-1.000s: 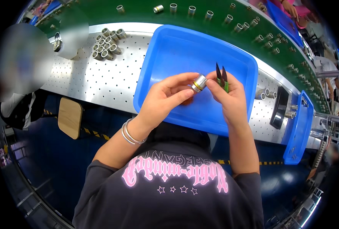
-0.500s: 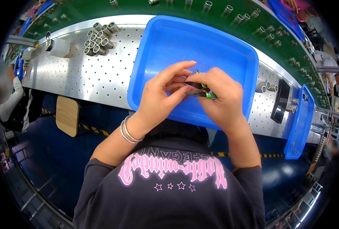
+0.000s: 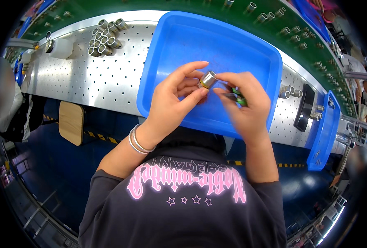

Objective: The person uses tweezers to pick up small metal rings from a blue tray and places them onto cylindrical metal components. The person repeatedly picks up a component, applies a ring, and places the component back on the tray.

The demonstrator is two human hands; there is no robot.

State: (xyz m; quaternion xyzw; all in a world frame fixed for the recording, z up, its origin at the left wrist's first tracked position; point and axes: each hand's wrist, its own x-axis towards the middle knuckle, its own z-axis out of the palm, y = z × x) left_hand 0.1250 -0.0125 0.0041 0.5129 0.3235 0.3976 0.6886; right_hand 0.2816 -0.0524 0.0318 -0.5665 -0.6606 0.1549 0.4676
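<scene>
A short shiny metal cylinder (image 3: 208,78) with a yellowish ring at its lower end is held between the thumb and fingers of my left hand (image 3: 171,95). It tilts, its open end facing up and to the right. In my right hand (image 3: 253,101) is a pair of small green-handled snips (image 3: 240,99), partly hidden and blurred by motion. The index finger of that hand touches the cylinder's upper end. Both hands are above the blue tray (image 3: 175,43), where small reddish specks lie on the bottom.
A cluster of metal cylinders (image 3: 105,39) stands on the perforated metal bench (image 3: 121,78) left of the tray. More cylinders (image 3: 289,91) and a black flat object (image 3: 304,107) are on the right. Beyond runs a green belt (image 3: 142,7) carrying cylinders. A wooden stool (image 3: 71,123) stands lower left.
My right hand has drawn back to the right with the snips, turning their blades away from the cylinder. The cylinder, mostly hidden before, now shows upright and tilted in my left fingers.
</scene>
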